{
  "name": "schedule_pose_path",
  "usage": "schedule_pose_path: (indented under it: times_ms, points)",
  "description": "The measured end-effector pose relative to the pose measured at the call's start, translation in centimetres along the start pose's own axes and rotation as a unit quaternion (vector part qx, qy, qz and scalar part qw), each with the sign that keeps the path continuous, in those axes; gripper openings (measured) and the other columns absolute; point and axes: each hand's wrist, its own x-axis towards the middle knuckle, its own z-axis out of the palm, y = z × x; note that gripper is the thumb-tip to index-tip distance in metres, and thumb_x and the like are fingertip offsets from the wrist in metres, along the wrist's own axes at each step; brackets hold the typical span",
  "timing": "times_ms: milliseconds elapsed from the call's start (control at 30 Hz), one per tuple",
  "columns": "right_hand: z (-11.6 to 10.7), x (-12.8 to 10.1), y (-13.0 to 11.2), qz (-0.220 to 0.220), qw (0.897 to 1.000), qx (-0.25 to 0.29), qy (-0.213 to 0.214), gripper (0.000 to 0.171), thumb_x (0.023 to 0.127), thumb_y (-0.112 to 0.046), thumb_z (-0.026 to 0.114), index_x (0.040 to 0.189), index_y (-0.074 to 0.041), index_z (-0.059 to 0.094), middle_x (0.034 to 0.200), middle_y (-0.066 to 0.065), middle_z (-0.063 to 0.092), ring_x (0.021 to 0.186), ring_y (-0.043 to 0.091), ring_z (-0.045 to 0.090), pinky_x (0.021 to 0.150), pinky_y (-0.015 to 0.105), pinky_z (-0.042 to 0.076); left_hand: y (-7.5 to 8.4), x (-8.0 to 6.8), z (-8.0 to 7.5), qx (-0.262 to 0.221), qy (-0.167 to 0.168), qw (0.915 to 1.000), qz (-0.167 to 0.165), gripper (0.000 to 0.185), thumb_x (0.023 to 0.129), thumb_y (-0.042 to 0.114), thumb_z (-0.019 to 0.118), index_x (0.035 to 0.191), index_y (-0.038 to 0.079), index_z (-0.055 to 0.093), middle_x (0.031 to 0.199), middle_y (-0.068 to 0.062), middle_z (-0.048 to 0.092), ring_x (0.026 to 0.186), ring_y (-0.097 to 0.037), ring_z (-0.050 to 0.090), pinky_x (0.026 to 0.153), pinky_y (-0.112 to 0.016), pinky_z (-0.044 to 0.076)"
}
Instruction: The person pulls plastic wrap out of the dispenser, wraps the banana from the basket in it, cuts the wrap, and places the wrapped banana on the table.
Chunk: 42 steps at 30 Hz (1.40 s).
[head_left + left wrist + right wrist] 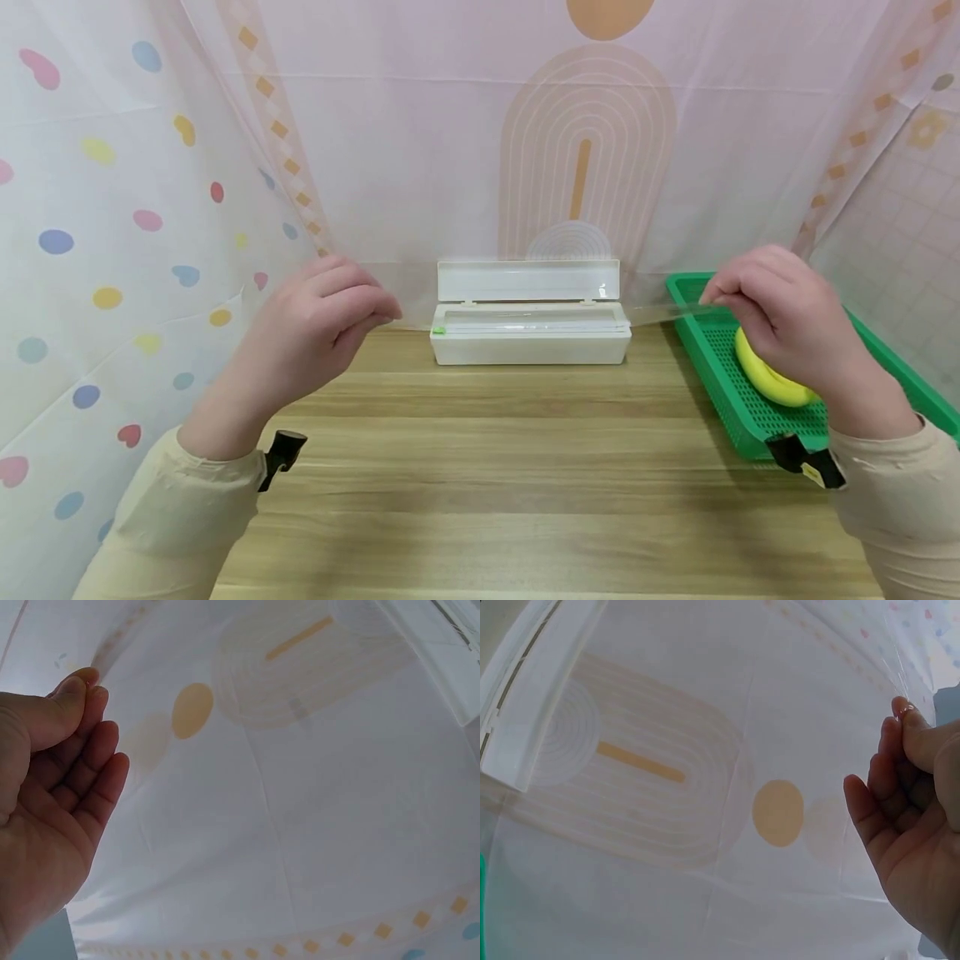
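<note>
While both hands hover above the wooden table, the left hand pinches thumb against forefinger on one corner of a clear sheet of cling film, and the right hand pinches the opposite corner the same way, the other fingers loosely curled. The film stretches between them, reaching back to the white dispenser box, which sits at the table's far edge with its lid raised. At the right edge, a green tray holds a banana, partly hidden beneath the right hand. A patterned curtain hangs behind.
</note>
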Motion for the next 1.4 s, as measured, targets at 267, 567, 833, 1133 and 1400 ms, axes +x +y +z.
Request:
schedule_pose_path:
  times_ms: [267, 567, 833, 1133, 1400]
  points:
    - [-0.3, -0.3, -0.7, -0.031, 0.999, 0.028, -0.01, 0.042, 0.107, -0.028, 0.045, 0.079, -0.001, 0.061, 0.076, 0.006, 0.06, 0.074, 0.019, 0.049, 0.085, 0.015, 0.036, 0.8, -0.7, -0.4, -0.008, -0.04, 0.9992, 0.007, 0.007, 0.091, 0.0, 0.065, 0.087, 0.004, 0.069, 0.08, -0.001, 0.064, 0.077, -0.021, 0.056, 0.069, -0.028, 0.045]
    - [-0.5, -1.2, -1.3, -0.039, 0.998, 0.031, -0.033, 0.04, 0.107, -0.028, 0.046, 0.08, -0.002, 0.063, 0.078, 0.003, 0.061, 0.075, 0.018, 0.051, 0.087, 0.016, 0.037, 1.5, -1.1, -0.4, -0.023, -0.048, 0.9985, 0.014, 0.034, 0.106, 0.023, 0.047, 0.086, 0.006, 0.069, 0.08, 0.002, 0.063, 0.075, -0.017, 0.054, 0.067, -0.025, 0.044]
    - [-0.5, -2.0, -1.7, -0.044, 0.996, 0.058, -0.051, 0.039, 0.106, -0.026, 0.046, 0.08, -0.003, 0.063, 0.079, 0.0, 0.063, 0.078, 0.015, 0.052, 0.089, 0.016, 0.038, 1.6, -1.5, -0.5, -0.049, -0.073, 0.9956, 0.032, 0.032, 0.106, 0.018, 0.046, 0.084, 0.01, 0.067, 0.081, 0.005, 0.062, 0.074, -0.014, 0.055, 0.069, -0.022, 0.042]
    - [-0.6, -2.5, -2.3, -0.054, 0.991, 0.095, -0.081, 0.035, 0.107, -0.023, 0.045, 0.081, -0.006, 0.063, 0.082, -0.002, 0.06, 0.081, 0.011, 0.052, 0.088, 0.017, 0.039, 1.5, -2.5, -0.7, -0.095, -0.128, 0.9868, 0.028, 0.034, 0.107, 0.025, 0.042, 0.088, 0.015, 0.069, 0.086, 0.01, 0.06, 0.079, -0.009, 0.053, 0.072, -0.017, 0.044]
    - [-0.7, -3.3, -3.1, -0.046, 0.988, 0.1, -0.111, 0.033, 0.107, -0.023, 0.044, 0.084, -0.008, 0.063, 0.085, -0.005, 0.059, 0.083, 0.007, 0.05, 0.087, 0.015, 0.038, 2.1, -3.4, -0.3, -0.112, -0.137, 0.9838, 0.027, 0.034, 0.107, 0.026, 0.043, 0.088, 0.014, 0.069, 0.087, 0.01, 0.06, 0.078, -0.007, 0.055, 0.072, -0.018, 0.047]
